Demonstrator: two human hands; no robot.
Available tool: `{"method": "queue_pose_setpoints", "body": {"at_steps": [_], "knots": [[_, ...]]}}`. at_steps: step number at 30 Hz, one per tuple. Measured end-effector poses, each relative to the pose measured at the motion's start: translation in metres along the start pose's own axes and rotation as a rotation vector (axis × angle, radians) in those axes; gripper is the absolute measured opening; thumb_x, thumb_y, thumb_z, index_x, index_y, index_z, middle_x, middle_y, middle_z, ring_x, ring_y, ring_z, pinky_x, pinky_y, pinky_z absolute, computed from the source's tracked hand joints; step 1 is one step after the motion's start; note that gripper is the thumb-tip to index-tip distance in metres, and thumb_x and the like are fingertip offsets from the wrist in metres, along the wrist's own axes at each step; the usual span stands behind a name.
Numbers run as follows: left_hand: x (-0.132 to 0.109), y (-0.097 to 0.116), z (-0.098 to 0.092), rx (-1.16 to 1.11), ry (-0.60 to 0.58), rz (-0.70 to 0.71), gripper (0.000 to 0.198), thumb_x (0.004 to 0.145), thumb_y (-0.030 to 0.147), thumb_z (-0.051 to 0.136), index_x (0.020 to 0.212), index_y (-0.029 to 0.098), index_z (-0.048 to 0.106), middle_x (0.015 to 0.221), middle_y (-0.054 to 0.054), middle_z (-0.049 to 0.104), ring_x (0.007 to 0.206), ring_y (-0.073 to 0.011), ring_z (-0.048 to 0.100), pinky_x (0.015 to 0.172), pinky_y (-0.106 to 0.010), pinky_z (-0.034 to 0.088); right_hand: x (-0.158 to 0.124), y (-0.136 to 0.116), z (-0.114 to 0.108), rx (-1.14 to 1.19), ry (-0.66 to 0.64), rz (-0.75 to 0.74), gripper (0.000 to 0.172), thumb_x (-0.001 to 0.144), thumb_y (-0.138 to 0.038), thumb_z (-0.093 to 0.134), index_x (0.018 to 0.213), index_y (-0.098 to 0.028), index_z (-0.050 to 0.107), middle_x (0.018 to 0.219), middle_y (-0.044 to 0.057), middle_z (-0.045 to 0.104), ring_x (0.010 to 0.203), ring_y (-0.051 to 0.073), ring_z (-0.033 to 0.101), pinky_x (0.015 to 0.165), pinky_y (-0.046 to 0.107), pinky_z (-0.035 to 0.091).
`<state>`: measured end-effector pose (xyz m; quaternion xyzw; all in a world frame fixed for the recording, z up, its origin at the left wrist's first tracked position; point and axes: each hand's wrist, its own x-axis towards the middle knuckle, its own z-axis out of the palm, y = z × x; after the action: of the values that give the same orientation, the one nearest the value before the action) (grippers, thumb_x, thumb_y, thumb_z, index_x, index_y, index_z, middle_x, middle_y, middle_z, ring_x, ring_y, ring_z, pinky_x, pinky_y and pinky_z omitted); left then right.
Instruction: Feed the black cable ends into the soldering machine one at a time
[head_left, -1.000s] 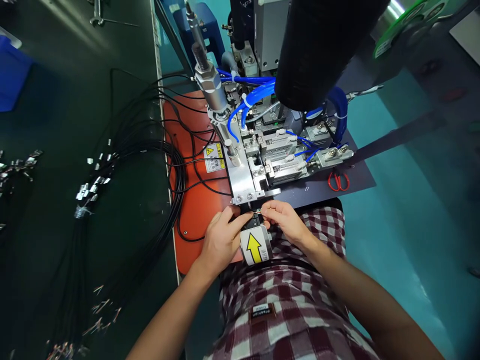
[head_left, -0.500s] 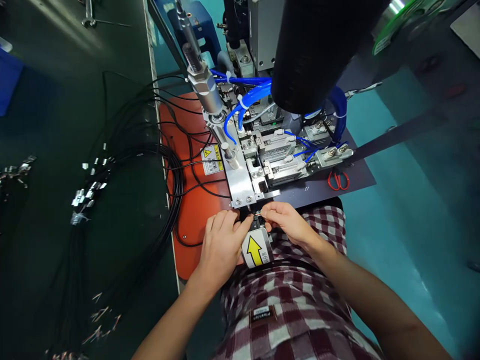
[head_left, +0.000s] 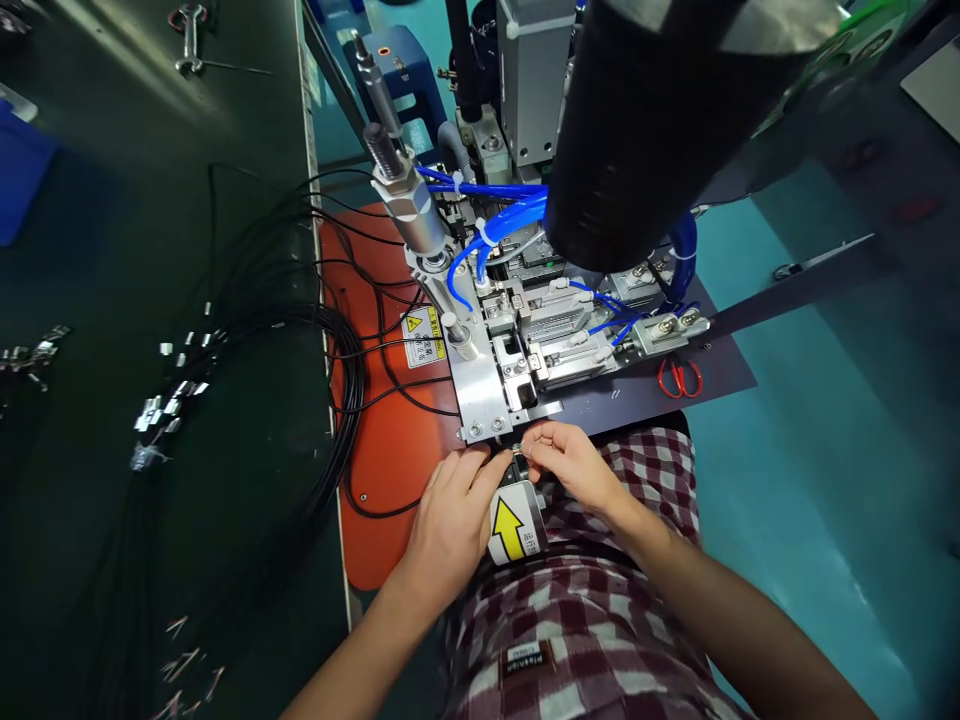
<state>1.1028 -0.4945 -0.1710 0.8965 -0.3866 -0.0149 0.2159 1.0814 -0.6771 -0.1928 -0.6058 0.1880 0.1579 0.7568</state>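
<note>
My left hand [head_left: 454,515] rests on the orange mat [head_left: 382,470] at the machine's front edge, its thumb and fingertips pressed together near a small metal part [head_left: 517,452]. My right hand [head_left: 566,462] pinches that same small part from the right. Both hands meet just below the machine's silver plate [head_left: 480,385]. Directly under them sits a white drum with a yellow arrow label [head_left: 514,525]. What the left fingers grip is too small to make out.
A bundle of black cables with metal ends [head_left: 247,340] lies on the dark bench to the left. Blue air hoses [head_left: 495,215] and a steel cylinder [head_left: 401,195] rise from the machine. Red scissors [head_left: 679,376] lie on the dark plate at right. A wrench [head_left: 187,35] lies far left.
The view has shifted slightly. My left hand slid a little right and closer to the right hand's pinch; both hands stay at the machine's front edge.
</note>
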Motion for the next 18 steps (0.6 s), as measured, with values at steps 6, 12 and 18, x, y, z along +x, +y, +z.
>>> {"method": "queue_pose_setpoints", "body": {"at_steps": [6,12,18], "knots": [[-0.002,0.001,0.002,0.036,-0.001,0.013,0.041,0.086,0.005,0.042,0.123,0.013,0.057,0.097,-0.011,0.059,0.085,-0.0231,0.051,0.072,-0.034,0.047,-0.011,-0.006,0.004,-0.417,0.218,-0.256,0.006,0.079,-0.021,0.058,0.073,-0.02,0.058,0.067,0.0,0.058,0.061,0.015,0.053,0.061,0.028,0.043],[-0.001,0.004,0.002,0.042,0.016,-0.002,0.039,0.087,0.007,0.043,0.124,0.013,0.056,0.095,-0.01,0.06,0.081,-0.0218,0.05,0.069,-0.033,0.046,-0.004,-0.002,-0.003,-0.034,0.009,0.0,0.021,0.081,-0.037,0.061,0.079,-0.017,0.059,0.062,-0.002,0.056,0.054,0.013,0.056,0.057,0.028,0.045],[-0.001,0.006,0.001,0.077,0.009,-0.01,0.04,0.086,0.005,0.043,0.122,0.013,0.057,0.096,-0.011,0.06,0.083,-0.0222,0.051,0.071,-0.033,0.047,-0.003,0.001,0.006,-0.081,0.143,-0.061,0.017,0.082,-0.034,0.061,0.076,-0.018,0.056,0.058,-0.003,0.053,0.051,0.012,0.051,0.053,0.026,0.042]]}}
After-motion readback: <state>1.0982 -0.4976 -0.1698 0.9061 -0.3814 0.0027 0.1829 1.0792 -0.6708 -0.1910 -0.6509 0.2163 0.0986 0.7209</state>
